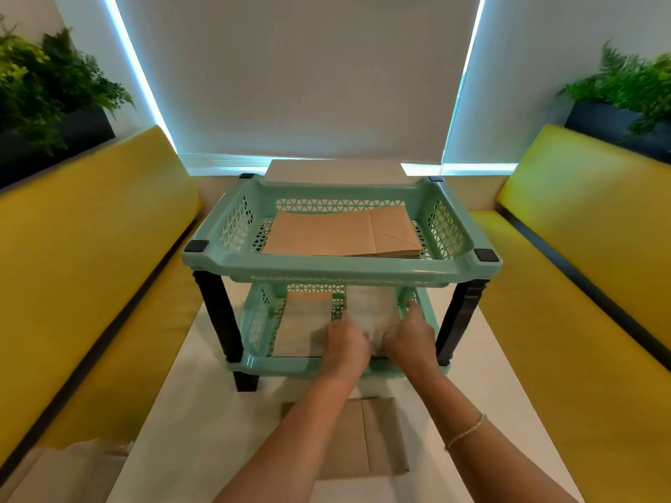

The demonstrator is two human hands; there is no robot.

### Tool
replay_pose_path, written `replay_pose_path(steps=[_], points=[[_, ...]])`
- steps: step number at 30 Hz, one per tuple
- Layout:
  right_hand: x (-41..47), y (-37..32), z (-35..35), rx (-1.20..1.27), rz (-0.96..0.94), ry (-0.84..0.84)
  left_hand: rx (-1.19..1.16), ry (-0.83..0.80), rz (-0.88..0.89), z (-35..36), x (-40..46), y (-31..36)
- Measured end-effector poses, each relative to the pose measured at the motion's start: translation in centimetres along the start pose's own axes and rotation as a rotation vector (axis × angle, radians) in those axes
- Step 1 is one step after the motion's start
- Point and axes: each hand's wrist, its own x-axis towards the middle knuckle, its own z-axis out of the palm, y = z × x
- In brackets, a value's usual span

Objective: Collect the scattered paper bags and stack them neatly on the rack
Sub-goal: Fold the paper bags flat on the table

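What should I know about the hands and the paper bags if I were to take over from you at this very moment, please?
Left hand and right hand: both inside the lower tray of the green rack, on a blurred bag; the exact grip is unclear.
Done: a neat stack of brown bags lies in the upper tray; another bag lies in the lower tray.
Left: settle the blurred bag, then collect the brown bag lying on the table in front of the rack.
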Motion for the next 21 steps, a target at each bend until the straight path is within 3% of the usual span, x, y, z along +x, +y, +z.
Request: replay_pose_path(steps=[8,21], points=[[0.9,0.8,1.1,-0.049,0.092,-0.042,0.206,-0.074,-0.09,0.9,0.9,-0.2],[1.5,1.4,1.9,-0.092,0.124,-0.041,0.194,-0.088,-0.067,0.8,0.6,0.1]])
